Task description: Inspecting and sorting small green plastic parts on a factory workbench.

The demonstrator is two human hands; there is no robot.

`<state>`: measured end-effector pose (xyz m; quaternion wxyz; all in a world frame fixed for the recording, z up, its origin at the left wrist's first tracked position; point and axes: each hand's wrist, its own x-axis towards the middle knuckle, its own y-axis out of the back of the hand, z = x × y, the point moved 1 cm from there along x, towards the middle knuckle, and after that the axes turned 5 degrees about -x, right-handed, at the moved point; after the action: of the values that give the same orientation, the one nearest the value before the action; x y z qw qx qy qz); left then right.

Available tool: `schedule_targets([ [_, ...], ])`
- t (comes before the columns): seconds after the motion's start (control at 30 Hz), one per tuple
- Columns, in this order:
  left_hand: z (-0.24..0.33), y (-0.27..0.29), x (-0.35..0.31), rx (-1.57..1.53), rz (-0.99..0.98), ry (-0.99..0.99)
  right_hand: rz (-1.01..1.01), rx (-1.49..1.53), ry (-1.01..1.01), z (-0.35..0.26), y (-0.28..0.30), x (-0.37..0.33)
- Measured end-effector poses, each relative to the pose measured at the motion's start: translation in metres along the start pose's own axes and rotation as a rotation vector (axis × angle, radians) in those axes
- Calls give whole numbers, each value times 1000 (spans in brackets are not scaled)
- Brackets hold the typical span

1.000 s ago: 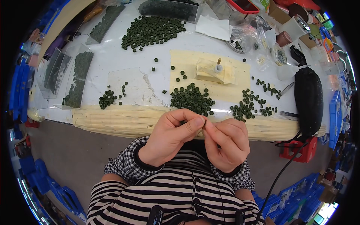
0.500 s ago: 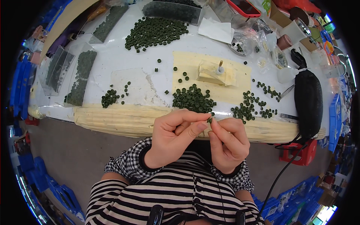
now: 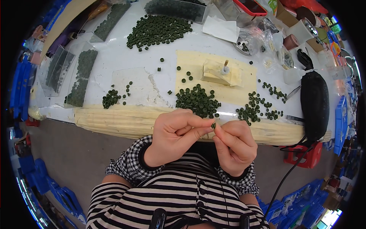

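Observation:
Close to the table's front edge, my left hand (image 3: pixel 171 135) and my right hand (image 3: pixel 238 147) meet at their fingertips. Between them they pinch one small dark green grooved round piece (image 3: pixel 213 125), partly covered by the fingers. Just beyond my hands lies a heap of similar green pieces (image 3: pixel 197 100) on the white table. A looser group of green pieces (image 3: pixel 248 113) spreads to the right, and a small cluster (image 3: pixel 111 99) lies to the left. Behind the heap, a tape-wrapped block (image 3: pixel 215 72) carries a short upright peg (image 3: pixel 226 64).
Clear trays of green pieces (image 3: pixel 82 78) stand at the left. A large pile of green pieces (image 3: pixel 156 32) lies at the back beside white paper (image 3: pixel 220 29). At the right are tweezers (image 3: pixel 293 92), a black padded object (image 3: pixel 314 105) and a red phone (image 3: pixel 249 7).
The pinched piece sits slightly lower and looks a little turned. My right hand has shifted slightly to the right, and my left hand slightly to the left. Both keep their pinch.

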<state>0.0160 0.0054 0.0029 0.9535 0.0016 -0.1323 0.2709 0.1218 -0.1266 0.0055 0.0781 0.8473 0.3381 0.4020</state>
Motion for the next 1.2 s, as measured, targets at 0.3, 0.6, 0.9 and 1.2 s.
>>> schedule_targets([
  [0.3,9,1,2,211,-62,-132,-5,48,-18,3,1,-5],
  [0.6,2,1,6,139,-43,-74,22,66,-70,4,-1,-8],
  [0.9,7,6,9,390,101,-118,38,657,-181,-4,17,-5],
  [1.2,-4,12,15,449,204,-82,-103,1916,-40,-85,62,33],
])
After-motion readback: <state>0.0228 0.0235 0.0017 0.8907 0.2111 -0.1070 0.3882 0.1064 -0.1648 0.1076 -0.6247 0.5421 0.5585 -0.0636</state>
